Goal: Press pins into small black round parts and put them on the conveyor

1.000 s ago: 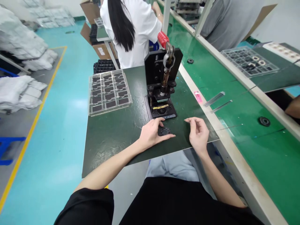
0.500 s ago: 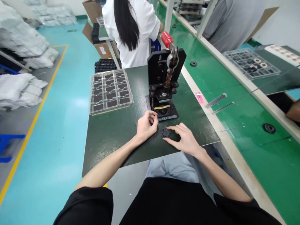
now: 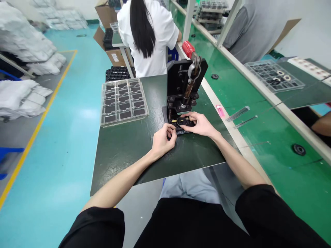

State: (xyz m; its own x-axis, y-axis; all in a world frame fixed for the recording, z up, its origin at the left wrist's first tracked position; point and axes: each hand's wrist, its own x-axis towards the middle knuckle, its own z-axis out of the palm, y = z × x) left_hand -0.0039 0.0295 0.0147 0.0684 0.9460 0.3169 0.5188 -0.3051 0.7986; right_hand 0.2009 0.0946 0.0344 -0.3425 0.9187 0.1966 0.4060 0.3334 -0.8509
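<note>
A black bench-top hand press [image 3: 183, 81] with a red-gripped lever [image 3: 188, 49] stands on the dark green mat [image 3: 124, 162]. A round black part [image 3: 181, 121] lies in the press's base, with my right hand [image 3: 198, 124] resting beside it, fingers extended and touching its edge. My left hand [image 3: 164, 139] sits curled against the front of the press base [image 3: 170, 124]. Something dark may lie at its fingertips, but the fingers hide it.
A clear tray of dark parts [image 3: 124, 102] sits left of the press. Metal strips [image 3: 238, 113] and a pink item [image 3: 220, 111] lie on the green bench to the right. A co-worker in a white shirt [image 3: 144, 38] stands beyond the mat.
The round black part has moved from the mat into the press base. My right hand has moved forward and left with it, and my left hand has stayed near the press front.
</note>
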